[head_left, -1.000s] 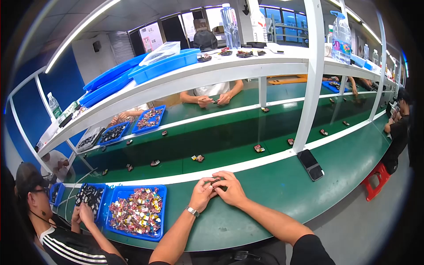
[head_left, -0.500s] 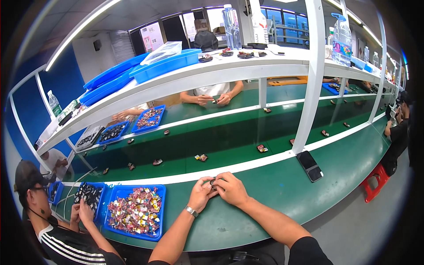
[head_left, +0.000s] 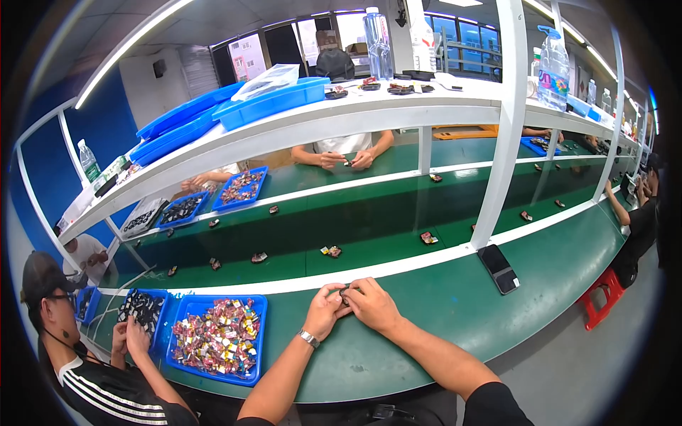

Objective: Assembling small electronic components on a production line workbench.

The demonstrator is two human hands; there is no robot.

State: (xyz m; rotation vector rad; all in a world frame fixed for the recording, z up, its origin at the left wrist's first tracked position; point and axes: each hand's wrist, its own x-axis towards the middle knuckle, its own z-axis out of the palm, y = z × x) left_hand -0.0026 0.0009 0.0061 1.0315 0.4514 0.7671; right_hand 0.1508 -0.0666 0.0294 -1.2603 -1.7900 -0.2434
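Both my hands meet over the green worktop (head_left: pixel 398 334), near its white edge strip. A small black part (head_left: pixel 344 297) is held between them, mostly covered by my fingers. My left hand (head_left: pixel 323 312), with a metal watch on the wrist, grips it from the left. Against its other side my right hand (head_left: pixel 373 307) pinches with thumb and fingertips. To the left of my forearm lies a blue tray (head_left: pixel 263 319) heaped with small red, yellow and white pieces (head_left: pixel 217 337).
A dark phone (head_left: pixel 498 270) lies right of my hands by a white post (head_left: pixel 501 142). Beyond runs a green belt (head_left: pixel 376 231) carrying spaced-out small assemblies (head_left: pixel 330 251). At left a co-worker (head_left: pixel 92 369) handles black parts in another tray (head_left: pixel 165 312). A shelf (head_left: pixel 341 113) spans overhead.
Assemblies on the belt have shifted slightly right. A person at far right now stretches an arm onto the worktop. My hands stay nearly in place, still holding the black part.
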